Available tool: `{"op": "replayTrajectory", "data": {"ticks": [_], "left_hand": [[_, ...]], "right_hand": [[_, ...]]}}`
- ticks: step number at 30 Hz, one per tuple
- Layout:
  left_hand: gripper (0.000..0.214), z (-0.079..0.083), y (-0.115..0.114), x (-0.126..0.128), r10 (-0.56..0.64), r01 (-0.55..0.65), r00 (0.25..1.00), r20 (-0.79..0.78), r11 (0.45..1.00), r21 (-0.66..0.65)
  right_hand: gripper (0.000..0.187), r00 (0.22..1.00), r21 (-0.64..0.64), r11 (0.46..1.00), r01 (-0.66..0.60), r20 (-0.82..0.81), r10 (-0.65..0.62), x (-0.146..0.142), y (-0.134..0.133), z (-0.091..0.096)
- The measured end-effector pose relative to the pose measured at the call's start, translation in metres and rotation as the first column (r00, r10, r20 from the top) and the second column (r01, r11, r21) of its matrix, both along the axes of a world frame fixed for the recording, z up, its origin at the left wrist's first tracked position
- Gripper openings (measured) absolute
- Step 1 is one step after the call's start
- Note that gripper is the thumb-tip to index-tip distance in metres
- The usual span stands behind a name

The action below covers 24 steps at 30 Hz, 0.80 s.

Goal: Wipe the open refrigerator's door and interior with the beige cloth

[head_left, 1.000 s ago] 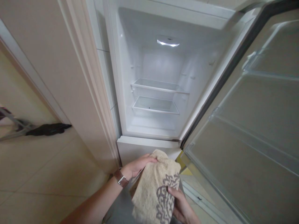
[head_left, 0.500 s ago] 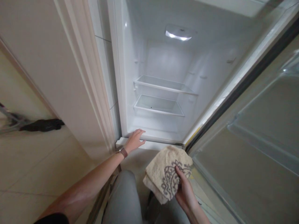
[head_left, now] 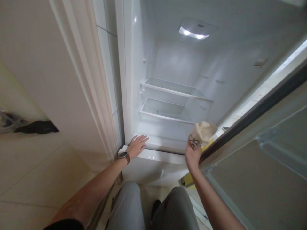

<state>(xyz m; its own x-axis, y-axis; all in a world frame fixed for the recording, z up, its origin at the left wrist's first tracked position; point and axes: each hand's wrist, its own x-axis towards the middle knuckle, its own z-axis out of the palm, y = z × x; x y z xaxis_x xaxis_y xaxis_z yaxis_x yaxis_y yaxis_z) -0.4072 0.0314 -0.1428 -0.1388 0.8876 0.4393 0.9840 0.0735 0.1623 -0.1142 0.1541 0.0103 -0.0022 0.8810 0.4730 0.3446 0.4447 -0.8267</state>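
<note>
My left hand (head_left: 137, 147), with a watch at the wrist, lies at the bottom front edge of the open fridge (head_left: 165, 131). Its fingers are spread and it holds nothing. In my right hand (head_left: 193, 156) is a bunched beige towel (head_left: 203, 132) with a dark pattern, raised at the lower right of the fridge opening beside the door's hinge side. Inside the fridge are two glass shelves, an upper one (head_left: 176, 87) and a lower one (head_left: 168, 110) with a small dark speck on it.
The fridge door (head_left: 268, 153) stands open on the right, with clear bins on its inner side. A lit lamp (head_left: 194, 33) glows at the top of the back wall. A pale door frame (head_left: 91, 80) rises on the left. A dark object (head_left: 37, 127) lies on the tiled floor.
My right hand has lifted the towel from above my lap up and right to the fridge opening, bunching it. My left hand has flattened onto the fridge's bottom edge.
</note>
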Motion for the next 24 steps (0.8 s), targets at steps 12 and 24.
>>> {"op": "replayTrajectory", "data": {"ticks": [12,24], "left_hand": [[0.129,0.012,-0.025,-0.018,-0.233,0.229,0.972,0.014,0.94,-0.253],[0.129,0.014,-0.028,-0.018,-0.226,0.226,0.974,0.028,0.944,-0.241]], "right_hand": [[0.07,0.241,-0.435,0.891,-0.129,0.858,0.453,-0.072,0.035,-0.064],[0.064,0.239,-0.502,0.853,-0.144,0.819,0.522,-0.099,0.091,-0.069]]}}
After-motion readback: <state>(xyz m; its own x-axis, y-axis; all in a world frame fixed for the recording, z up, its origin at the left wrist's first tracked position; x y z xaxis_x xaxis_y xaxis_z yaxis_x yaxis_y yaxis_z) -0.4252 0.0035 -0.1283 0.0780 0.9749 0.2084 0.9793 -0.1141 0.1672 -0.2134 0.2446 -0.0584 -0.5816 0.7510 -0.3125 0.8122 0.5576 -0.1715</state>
